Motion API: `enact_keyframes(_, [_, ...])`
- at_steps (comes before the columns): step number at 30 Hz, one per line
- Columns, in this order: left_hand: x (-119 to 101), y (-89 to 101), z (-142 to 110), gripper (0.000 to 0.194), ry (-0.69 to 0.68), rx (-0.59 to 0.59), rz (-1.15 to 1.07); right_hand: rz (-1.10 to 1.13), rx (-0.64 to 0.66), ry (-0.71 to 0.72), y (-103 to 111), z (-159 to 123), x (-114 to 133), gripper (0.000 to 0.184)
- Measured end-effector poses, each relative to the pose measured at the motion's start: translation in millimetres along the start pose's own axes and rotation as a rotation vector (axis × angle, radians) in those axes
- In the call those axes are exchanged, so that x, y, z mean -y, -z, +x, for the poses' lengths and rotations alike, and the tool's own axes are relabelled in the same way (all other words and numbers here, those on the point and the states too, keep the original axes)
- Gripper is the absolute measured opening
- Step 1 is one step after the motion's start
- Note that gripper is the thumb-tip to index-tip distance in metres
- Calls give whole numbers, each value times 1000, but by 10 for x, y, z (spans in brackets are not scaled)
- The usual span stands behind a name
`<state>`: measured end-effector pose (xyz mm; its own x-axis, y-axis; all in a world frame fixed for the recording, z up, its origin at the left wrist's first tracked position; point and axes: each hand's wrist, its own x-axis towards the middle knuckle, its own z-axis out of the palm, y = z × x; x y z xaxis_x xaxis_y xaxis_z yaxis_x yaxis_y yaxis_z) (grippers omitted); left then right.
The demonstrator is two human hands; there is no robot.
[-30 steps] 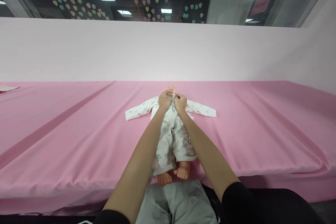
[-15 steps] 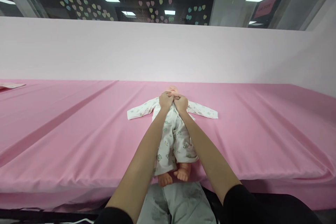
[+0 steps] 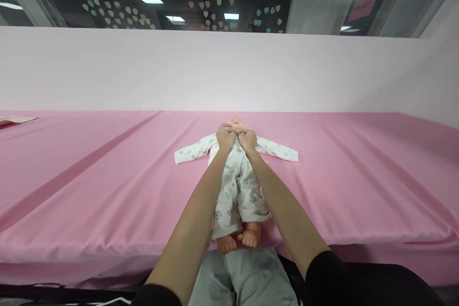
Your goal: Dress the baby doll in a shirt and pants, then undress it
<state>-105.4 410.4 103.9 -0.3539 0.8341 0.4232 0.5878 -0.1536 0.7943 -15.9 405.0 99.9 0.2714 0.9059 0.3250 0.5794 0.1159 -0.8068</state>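
A baby doll (image 3: 235, 123) lies on its back, head toward the wall and bare feet at the near edge. It wears a white baby shirt (image 3: 195, 149) with a small green print, sleeves spread to both sides, and matching trousers (image 3: 226, 198). My left hand (image 3: 225, 137) is closed on the shirt's neckline, just below the doll's chin. Close beside it, my right hand (image 3: 247, 140) pinches the neckline from the other side. The fingertips of both hands nearly meet, and the fabric between them is mostly hidden.
A pink sheet (image 3: 107, 177) with soft folds covers the table. At the far left edge lies a flat pale piece (image 3: 16, 119), perhaps cloth or paper. Behind stands a low white wall (image 3: 229, 71) with glass above it. My legs are against the table's front edge.
Both hands stay at the neckline, with only a slight shift of the fingers. The doll and its clothes lie as before.
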Motion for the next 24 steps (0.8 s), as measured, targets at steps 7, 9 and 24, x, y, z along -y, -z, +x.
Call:
enact_keyframes(7, [-38, 11, -59, 19, -14, -66, 40, -10, -33, 28, -5, -8, -18, 21])
enact_keyframes(9, [-46, 15, -65, 16, -9, -52, 61, 1, -41, 35, -2, -10, -27, 23])
enact_keyframes(24, [-73, 49, -77, 14, 12, 29, 36, -128, -18, 79, -3, -39, 29, 18])
